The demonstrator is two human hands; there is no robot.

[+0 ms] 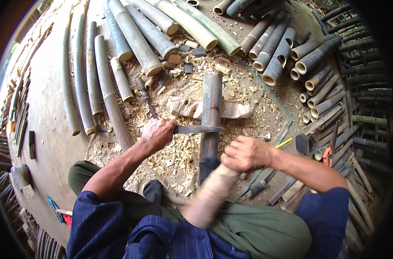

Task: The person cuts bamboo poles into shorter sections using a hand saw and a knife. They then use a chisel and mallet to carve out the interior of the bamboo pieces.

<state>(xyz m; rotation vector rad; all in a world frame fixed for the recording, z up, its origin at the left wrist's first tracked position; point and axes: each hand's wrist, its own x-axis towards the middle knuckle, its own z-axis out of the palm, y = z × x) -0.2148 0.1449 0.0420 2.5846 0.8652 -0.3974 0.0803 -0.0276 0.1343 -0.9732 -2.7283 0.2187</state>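
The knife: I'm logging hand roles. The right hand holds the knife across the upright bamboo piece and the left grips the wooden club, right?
No, the hands are swapped. In the head view the left hand holds the knife across the bamboo piece; the right hand grips the wooden club.

A bamboo section (211,112) stands on a wood block (231,110) mid-ground (54,142), a blade (196,129) set across it. Bamboo poles (136,41) lie behind, along the far edge; more poles (326,95) lie right.
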